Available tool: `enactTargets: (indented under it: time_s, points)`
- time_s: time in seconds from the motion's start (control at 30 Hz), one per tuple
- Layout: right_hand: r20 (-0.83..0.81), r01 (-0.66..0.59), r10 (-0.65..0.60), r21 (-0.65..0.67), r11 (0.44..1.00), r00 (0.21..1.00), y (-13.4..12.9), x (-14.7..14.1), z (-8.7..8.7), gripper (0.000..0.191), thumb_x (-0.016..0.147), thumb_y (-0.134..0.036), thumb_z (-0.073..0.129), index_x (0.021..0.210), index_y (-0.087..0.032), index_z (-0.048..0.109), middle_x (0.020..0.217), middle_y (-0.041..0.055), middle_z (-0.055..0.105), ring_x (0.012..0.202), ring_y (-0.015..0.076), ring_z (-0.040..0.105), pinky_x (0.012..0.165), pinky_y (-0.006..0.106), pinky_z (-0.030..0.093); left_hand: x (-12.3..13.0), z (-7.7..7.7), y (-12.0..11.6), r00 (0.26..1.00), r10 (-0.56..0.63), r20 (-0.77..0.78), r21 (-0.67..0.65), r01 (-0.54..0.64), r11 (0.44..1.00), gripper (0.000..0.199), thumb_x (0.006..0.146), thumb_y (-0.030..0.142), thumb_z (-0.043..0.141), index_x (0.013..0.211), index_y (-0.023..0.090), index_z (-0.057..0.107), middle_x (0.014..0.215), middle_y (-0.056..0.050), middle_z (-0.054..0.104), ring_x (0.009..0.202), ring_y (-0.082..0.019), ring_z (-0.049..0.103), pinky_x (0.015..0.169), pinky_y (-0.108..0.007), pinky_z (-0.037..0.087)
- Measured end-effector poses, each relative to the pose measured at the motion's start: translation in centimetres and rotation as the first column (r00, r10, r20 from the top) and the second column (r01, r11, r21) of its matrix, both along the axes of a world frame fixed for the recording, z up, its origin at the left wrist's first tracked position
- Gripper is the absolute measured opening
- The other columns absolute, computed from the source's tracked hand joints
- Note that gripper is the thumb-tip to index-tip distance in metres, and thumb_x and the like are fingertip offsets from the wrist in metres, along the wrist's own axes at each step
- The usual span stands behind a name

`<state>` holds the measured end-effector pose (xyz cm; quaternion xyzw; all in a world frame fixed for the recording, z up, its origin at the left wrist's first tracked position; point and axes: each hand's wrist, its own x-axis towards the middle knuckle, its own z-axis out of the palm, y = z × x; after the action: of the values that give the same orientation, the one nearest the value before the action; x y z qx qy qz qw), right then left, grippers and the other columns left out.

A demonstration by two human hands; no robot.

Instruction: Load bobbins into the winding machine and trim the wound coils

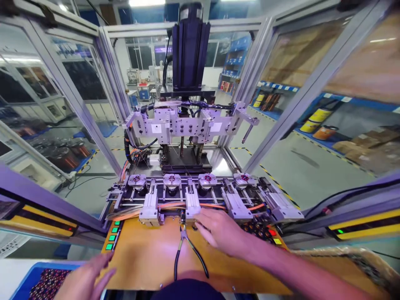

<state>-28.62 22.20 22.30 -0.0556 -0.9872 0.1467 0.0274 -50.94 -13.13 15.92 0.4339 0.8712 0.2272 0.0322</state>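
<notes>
My left hand (86, 278) is at the lower left, its fingers apart and slightly blurred, near the blue bin (37, 268) of small dark and red parts and the green buttons (111, 238). My right hand (220, 232) reaches across the orange worktop (140, 258), thumb and fingers apart, fingertips at the front of a metal slide block (192, 204). I cannot tell whether they touch it. A small dark spot shows below the fingertips. Left of that hand lie pliers with black handles (183, 236), jaws pointing at the machine. Several round red-and-black parts (208, 178) sit on the fixture row.
Behind the fixtures stands a machine head with a black motor column (191, 54). A pile of dark parts (258, 231) lies right, beside red and yellow buttons (277, 241). Yellow sensor bars (368, 225) and metal frame posts flank the station. A box (359, 260) stands lower right.
</notes>
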Motion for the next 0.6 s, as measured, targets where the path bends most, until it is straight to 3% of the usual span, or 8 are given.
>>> enactTargets:
  time_s: [0.07,0.1,0.13,0.2,0.27,0.37,0.47,0.6]
  points:
    - [-0.016,-0.088,0.089,0.048,0.995,0.996,1.6,-3.6,2.6,0.021,0.093,-0.017,0.05,0.098,-0.014,0.07,0.095,0.0129,0.07,0.088,0.0239,0.066,0.083,0.036,0.053,-3.5,4.7,4.2,0.966,-0.121,-0.228,-0.078,0.106,0.991,0.049,0.086,0.064,0.05,0.096,0.025,0.079,0.09,-0.009,0.082,0.073,-0.028,0.077,0.067,-0.037,0.063]
    - [-0.021,-0.123,0.125,0.078,0.989,0.992,2.4,-5.4,3.5,0.019,0.093,-0.018,0.052,0.099,-0.013,0.069,0.098,0.0143,0.069,0.092,0.0245,0.065,0.085,0.037,0.052,-5.3,6.6,6.5,0.954,-0.12,-0.276,-0.079,0.101,0.992,0.051,0.089,0.062,0.049,0.101,0.021,0.077,0.093,-0.012,0.081,0.078,-0.03,0.076,0.072,-0.041,0.062]
    - [-0.022,-0.15,0.154,0.105,0.983,0.988,3.2,-7.1,4.1,0.018,0.092,-0.018,0.055,0.101,-0.011,0.068,0.102,0.016,0.067,0.096,0.0254,0.064,0.087,0.038,0.051,-7.0,8.0,8.7,0.946,-0.123,-0.301,-0.079,0.103,0.992,0.05,0.091,0.059,0.049,0.108,0.019,0.075,0.1,-0.014,0.078,0.092,-0.033,0.073,0.083,-0.047,0.059]
    - [-0.013,-0.194,0.198,0.148,0.97,0.98,4.4,-10.3,4.5,0.02,0.089,-0.02,0.063,0.106,-0.009,0.067,0.11,0.0182,0.064,0.104,0.0267,0.061,0.091,0.038,0.05,-10.1,9.1,12.6,0.932,-0.161,-0.326,-0.086,0.141,0.986,0.047,0.091,0.054,0.055,0.112,0.015,0.071,0.118,-0.018,0.072,0.115,-0.036,0.063,0.1,-0.053,0.049]
    - [0.007,-0.22,0.222,0.177,0.959,0.975,5.2,-12.6,3.8,0.029,0.084,-0.023,0.071,0.109,-0.008,0.065,0.114,0.0186,0.062,0.108,0.0271,0.06,0.093,0.038,0.05,-12.2,8.5,15.6,0.923,-0.213,-0.321,-0.11,0.187,0.976,0.038,0.09,0.046,0.061,0.111,0.016,0.07,0.128,-0.016,0.065,0.125,-0.033,0.056,0.105,-0.054,0.044]
    - [0.037,-0.211,0.208,0.215,0.954,0.977,6.2,-14.6,1.7,0.038,0.082,-0.028,0.076,0.111,-0.008,0.063,0.118,0.0159,0.061,0.11,0.0263,0.059,0.094,0.039,0.051,-13.7,6.5,18.0,0.916,-0.275,-0.292,-0.15,0.24,0.959,0.033,0.091,0.037,0.065,0.117,0.017,0.065,0.134,-0.011,0.06,0.124,-0.029,0.056,0.104,-0.056,0.045]
    - [0.061,-0.205,0.196,0.239,0.949,0.979,6.9,-15.4,-0.1,0.033,0.089,-0.034,0.07,0.112,-0.012,0.062,0.122,0.011,0.06,0.11,0.0239,0.059,0.093,0.042,0.052,-14.4,5.3,18.6,0.909,-0.328,-0.255,-0.178,0.29,0.941,0.033,0.092,0.035,0.064,0.12,0.018,0.063,0.134,-0.01,0.06,0.122,-0.028,0.058,0.102,-0.054,0.047]
    - [0.078,-0.228,0.215,0.237,0.945,0.973,7.5,-16.0,-0.7,0.026,0.094,-0.033,0.064,0.11,-0.013,0.063,0.121,0.0095,0.061,0.112,0.0229,0.059,0.096,0.043,0.05,-15.1,5.6,18.8,0.9,-0.384,-0.207,-0.218,0.34,0.915,0.031,0.092,0.033,0.064,0.12,0.018,0.063,0.133,-0.01,0.061,0.121,-0.028,0.058,0.102,-0.053,0.048]
